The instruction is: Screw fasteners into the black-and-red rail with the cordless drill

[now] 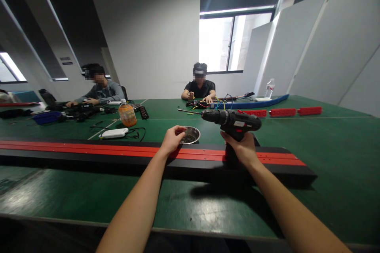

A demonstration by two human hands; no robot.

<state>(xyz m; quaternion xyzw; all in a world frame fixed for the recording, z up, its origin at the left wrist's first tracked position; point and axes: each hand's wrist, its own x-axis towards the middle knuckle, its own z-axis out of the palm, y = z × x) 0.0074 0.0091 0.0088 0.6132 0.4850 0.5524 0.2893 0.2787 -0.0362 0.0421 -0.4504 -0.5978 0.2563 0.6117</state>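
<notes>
- The drill (237,120) is to the right of the metal bowl (195,131), in your right hand (245,148), over the long beam
- Your right fingers wrap around the drill's grip, so that hand is closed on the tool; you hold it on its side of the bowl with the chuck (210,116) facing left
- The thin bit (191,112) runs leftward from the chuck, and in this view it shows above the far rim of the bowl
- Your left hand (173,138) is at the left rim of the bowl, thumb and fingers drawn narrow over it; I cannot tell whether you have a piece between the fingertips
- Small dark pieces (188,138) lie inside the bowl, too small to make out one by one
- The long black beam (89,162) with its red strip (118,150) passes on your side of the bowl, stretching out to the left and right of it
- An orange bottle (127,114) stands beyond the bowl to its left, with a white device (114,133) and its cable nearer you
- A row of red blocks (282,112) lies beyond the bowl to its right, and a long blue strip (258,104) lies farther back
- Across the green table (341,146), well beyond the bowl, a person in black (200,87) has both hands at coloured wires, and a person in grey (109,91) sits to the far left
</notes>
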